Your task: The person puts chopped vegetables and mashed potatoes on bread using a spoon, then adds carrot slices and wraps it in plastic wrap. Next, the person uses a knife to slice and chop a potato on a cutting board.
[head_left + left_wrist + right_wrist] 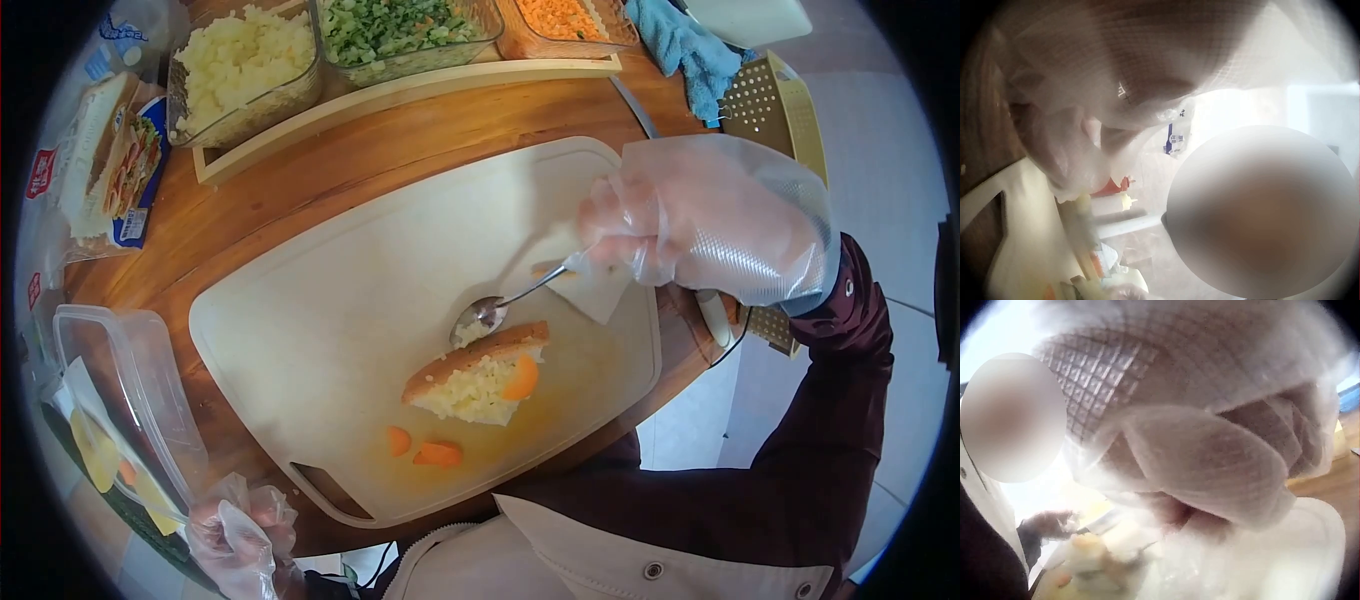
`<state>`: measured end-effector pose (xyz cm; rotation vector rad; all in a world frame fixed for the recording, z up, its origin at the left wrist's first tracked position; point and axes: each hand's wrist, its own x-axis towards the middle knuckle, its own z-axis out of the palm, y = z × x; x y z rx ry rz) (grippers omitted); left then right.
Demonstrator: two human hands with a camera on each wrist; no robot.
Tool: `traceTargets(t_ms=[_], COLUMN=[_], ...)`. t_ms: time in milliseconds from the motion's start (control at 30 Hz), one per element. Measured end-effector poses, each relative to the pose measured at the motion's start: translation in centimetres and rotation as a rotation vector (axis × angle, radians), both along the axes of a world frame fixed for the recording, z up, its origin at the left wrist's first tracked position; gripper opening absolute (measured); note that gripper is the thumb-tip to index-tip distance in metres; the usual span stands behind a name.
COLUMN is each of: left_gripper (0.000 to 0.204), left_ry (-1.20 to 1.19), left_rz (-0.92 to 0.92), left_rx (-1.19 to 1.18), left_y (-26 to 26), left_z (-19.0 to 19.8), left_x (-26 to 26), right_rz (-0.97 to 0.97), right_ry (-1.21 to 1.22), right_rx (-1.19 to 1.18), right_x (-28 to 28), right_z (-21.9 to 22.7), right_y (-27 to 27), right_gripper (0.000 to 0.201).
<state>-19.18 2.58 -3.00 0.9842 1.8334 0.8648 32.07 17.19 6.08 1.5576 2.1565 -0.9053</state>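
Observation:
In the head view my gloved right hand [690, 220] pinches the handle of a metal spoon [482, 316]. The spoon's bowl carries a little pale mash and lies right at the crust of a piece of bread [440, 378]. Chopped pale yellow filling [470, 392] covers that bread, with an orange carrot slice [521, 378] on top. Two more carrot pieces [438, 454] lie below it on the white cutting board [330, 290]. My gloved left hand [240, 530] has loosely bent fingers beside the clear plastic container [150, 370], with nothing seen in them.
Along the back, a wooden tray [400, 100] holds tubs of pale chopped filling [245, 60], chopped greens [395, 30] and diced carrot [562, 18]. A packaged sandwich [120, 170] lies left. A knife blade [634, 108], blue cloth [690, 60] and perforated basket [775, 110] are right.

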Motion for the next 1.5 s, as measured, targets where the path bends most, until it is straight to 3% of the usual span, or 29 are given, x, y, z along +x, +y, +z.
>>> traceTargets(t_ms=[167,233,367,467,567,633,667,700,767,900,967,1067,1167,1233,1333,1500], left_gripper=[0.024,0.023,0.026,0.052,0.063,0.06,0.06,0.072,0.085,0.104,0.109,0.11,0.106,0.094,0.086,0.09], left_ry=[-0.183,-0.244,-0.334,-0.302,-0.409,-0.233,-0.224,0.127,0.498,0.59,0.616,0.487,0.484,0.655,0.609,0.574], left_rz=[-0.016,-0.192,-0.239,-0.173,-0.27,-0.448,-0.448,-0.735,-1.011,-1.149,-1.191,-1.107,-1.144,-1.19,-1.13,-1.154], left_rx=[-0.089,0.057,0.079,0.067,0.034,0.195,0.19,0.294,0.385,0.391,0.398,0.316,0.398,0.414,0.365,0.386], left_y=[1.0,1.1,2.4,2.7,3.2,3.9,4.5,5.2,5.6,5.7,5.6,5.6,6.2,6.3,6.6,7.0], left_z=[0.6,1.2,3.9,4.0,5.2,6.6,7.5,8.6,9.5,9.4,9.0,8.4,8.4,9.0,9.0,8.3], left_x=[0.1,1.5,6.5,7.5,10.9,13.8,14.4,14.9,15.9,18.4,19.0,19.4,19.4,20.2,20.9,20.6], right_rz=[0.069,0.171,0.112,0.174,0.289,0.319,0.317,0.29,0.261,0.285,0.301,0.34,0.348,0.349,0.327,0.3], right_ry=[-0.13,0.041,0.074,0.069,0.169,0.062,0.072,0.064,0.063,0.166,0.157,0.159,0.098,0.096,0.116,0.108], right_rx=[0.028,0.267,0.356,0.457,0.567,0.642,0.641,0.625,0.612,0.64,0.69,0.708,0.56,0.596,0.607,0.557], right_x=[-0.5,0.3,1.1,0.7,0.7,0.2,0.0,-0.3,-0.4,-0.3,-0.2,-0.1,-0.7,-0.6,-0.5,-0.8], right_z=[1.1,1.5,2.6,4.0,3.3,3.2,3.4,3.6,3.6,2.9,2.6,2.9,4.2,4.1,3.7,4.1], right_y=[0.5,-0.6,-3.4,-4.9,-6.4,-6.9,-7.0,-6.9,-7.1,-7.0,-6.9,-6.8,-6.2,-6.3,-6.3,-6.1], right_gripper=[0.011,0.017,0.016,0.01,0.01,0.012,0.012,0.012,0.012,0.011,0.011,0.014,0.015,0.017,0.018,0.02])
